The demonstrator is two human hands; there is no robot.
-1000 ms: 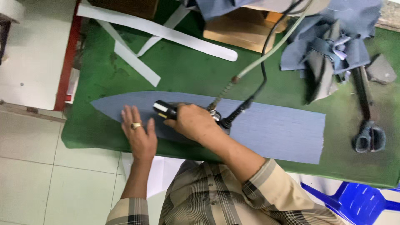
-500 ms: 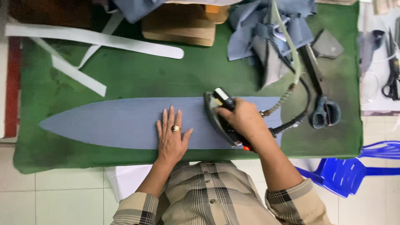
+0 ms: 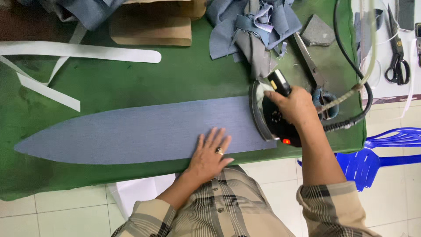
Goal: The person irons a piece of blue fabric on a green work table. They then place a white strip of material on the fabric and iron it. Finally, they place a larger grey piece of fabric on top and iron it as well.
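Pressing is the step in hand: the right hand (image 3: pixel 293 105) is clamped on the iron (image 3: pixel 272 115), which sits at the wide right end of the long blue cloth (image 3: pixel 131 131) lying on the green desk (image 3: pixel 188 74). The left hand (image 3: pixel 209 153) lies flat, fingers spread, pinning the cloth's near edge. The next pass, I'd judge, calls for keeping the cloth taut and flat.

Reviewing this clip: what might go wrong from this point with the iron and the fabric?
The left hand lies flat on the grey-blue fabric piece, close to the iron gripped by the right hand; a pass leftward could burn the fingers. The black cord loops by the large shears and might snag. The iron sits at the fabric's end near the green table edge and could slip off.
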